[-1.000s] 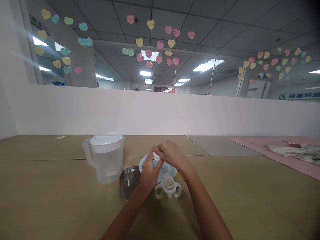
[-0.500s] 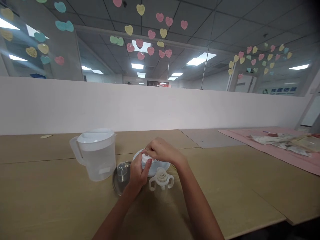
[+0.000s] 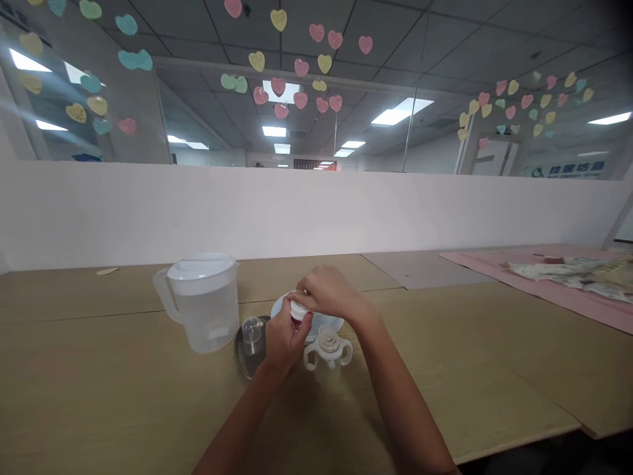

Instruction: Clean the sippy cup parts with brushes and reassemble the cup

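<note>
Both hands meet over a white bowl [image 3: 330, 322], around a small round white cap [image 3: 299, 310]. My left hand [image 3: 283, 335] grips the cap from below and the left, its thumb pressed to the near side. From above, the bent fingers of my right hand [image 3: 329, 290] close on the cap's top; what lies beneath them is hidden. Just in front of the bowl stands a clear baby bottle [image 3: 328, 346] with two white side handles, upright and with its top uncovered by any dome. A clear dome cover [image 3: 252, 333] rests on a round metal tray [image 3: 243, 359] left of my left hand.
A lidded translucent pitcher [image 3: 208, 310] holding clear liquid stands at the left. Farther right, a pink cloth [image 3: 475, 267] carries crumpled packets [image 3: 568, 272]. A low white wall [image 3: 316, 211] with glass above runs behind the table [image 3: 469, 356], whose front edge shows lower right.
The view has turned slightly left, so the table things appear farther right. Both hands still hold the cap, which is tilted a little differently and shows more of its white top.
</note>
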The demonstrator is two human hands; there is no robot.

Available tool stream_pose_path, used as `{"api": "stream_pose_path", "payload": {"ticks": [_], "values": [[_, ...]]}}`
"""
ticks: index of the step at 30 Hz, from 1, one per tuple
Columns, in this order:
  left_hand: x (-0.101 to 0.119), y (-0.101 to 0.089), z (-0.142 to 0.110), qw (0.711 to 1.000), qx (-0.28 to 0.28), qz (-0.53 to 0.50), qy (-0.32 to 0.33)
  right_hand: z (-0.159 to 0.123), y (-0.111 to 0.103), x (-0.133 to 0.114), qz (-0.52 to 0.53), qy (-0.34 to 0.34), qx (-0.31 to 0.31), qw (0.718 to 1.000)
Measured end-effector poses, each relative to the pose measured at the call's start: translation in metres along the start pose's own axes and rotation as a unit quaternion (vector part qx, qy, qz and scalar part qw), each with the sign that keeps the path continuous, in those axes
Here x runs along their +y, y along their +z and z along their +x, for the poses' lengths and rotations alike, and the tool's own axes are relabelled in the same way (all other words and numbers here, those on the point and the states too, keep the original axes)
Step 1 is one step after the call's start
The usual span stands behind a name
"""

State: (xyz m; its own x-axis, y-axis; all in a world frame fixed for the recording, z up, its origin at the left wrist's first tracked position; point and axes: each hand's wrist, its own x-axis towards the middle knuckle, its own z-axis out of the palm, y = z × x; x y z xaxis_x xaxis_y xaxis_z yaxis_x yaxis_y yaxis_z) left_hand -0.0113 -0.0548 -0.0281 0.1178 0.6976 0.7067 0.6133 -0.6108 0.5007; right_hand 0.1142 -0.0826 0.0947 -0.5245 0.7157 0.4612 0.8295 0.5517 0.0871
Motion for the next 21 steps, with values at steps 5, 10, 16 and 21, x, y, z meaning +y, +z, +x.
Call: {"api": "stream_pose_path", "payload": {"ticks": [5,10,16,21], "values": [[-0.004,0.012,-0.010,0.988,-0.089,-0.119,0.044,-0.015,0.030,0.035,0.114,0.080,0.135,0.981],[-0.001,0.032,-0.030,0.983,-0.103,-0.067,0.134,-0.048,0.078,0.045,0.203,0.137,0.272,0.931],[0.004,0.046,-0.037,0.992,-0.029,-0.029,0.120,-0.068,0.117,0.030,0.217,0.109,0.373,0.896],[-0.002,0.049,-0.038,0.996,-0.016,-0.045,0.079,-0.076,0.127,0.026,0.212,0.078,0.384,0.895]]}}
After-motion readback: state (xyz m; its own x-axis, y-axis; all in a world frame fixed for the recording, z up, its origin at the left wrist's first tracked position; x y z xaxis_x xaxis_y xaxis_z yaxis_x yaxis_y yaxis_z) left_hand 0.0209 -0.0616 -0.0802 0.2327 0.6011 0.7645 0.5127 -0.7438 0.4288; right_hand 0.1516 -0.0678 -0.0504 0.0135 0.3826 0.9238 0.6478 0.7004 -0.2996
